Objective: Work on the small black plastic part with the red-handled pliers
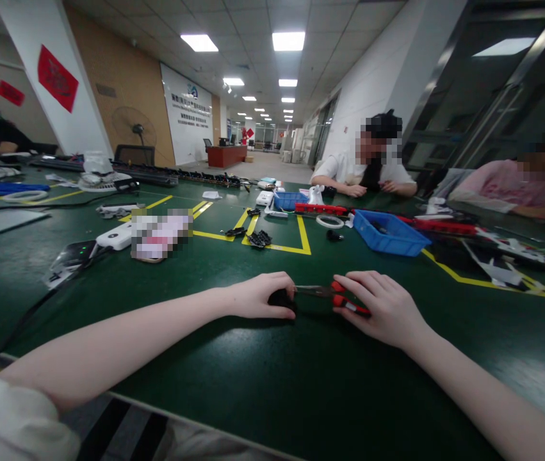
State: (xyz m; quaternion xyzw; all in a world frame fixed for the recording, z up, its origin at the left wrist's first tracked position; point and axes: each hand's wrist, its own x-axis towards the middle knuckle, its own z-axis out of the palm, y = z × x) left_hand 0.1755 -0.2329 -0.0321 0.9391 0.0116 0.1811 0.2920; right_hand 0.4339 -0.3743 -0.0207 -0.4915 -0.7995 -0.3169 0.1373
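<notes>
The pliers (pixel 320 291) are lying crosswise between the two hands, just above or on the near part of the green worktop (pixel 234 397); which of the two is not clear. Their long axis is running left to right, nearly level in the view, with the metal nose pointing left toward the left hand (pixel 262 296) and the handles pointing right. The nose is slim, tapering and grey, and its tip is reaching the fingers of the left hand; whether its jaws are open or closed is too small to tell. The handles are bright red with black areas, smooth-looking and rounded, and they are standing apart in a narrow V.

The right hand (pixel 382 304) is curling over the handles, its fingers bending along the upper one and its thumb side lying by the lower one. The left hand is pinching a small black piece (pixel 282 299) between thumb and fingers, which are hiding much of its shape.

The worktop is showing a dark, slightly glossy surface that is reflecting light. Beyond the hands, yellow tape (pixel 284 249) is forming straight-edged outlines, jagged black parts (pixel 259 239) are lying in a small cluster, and an open blue bin (pixel 390 242) with angular walls is standing to the right.
</notes>
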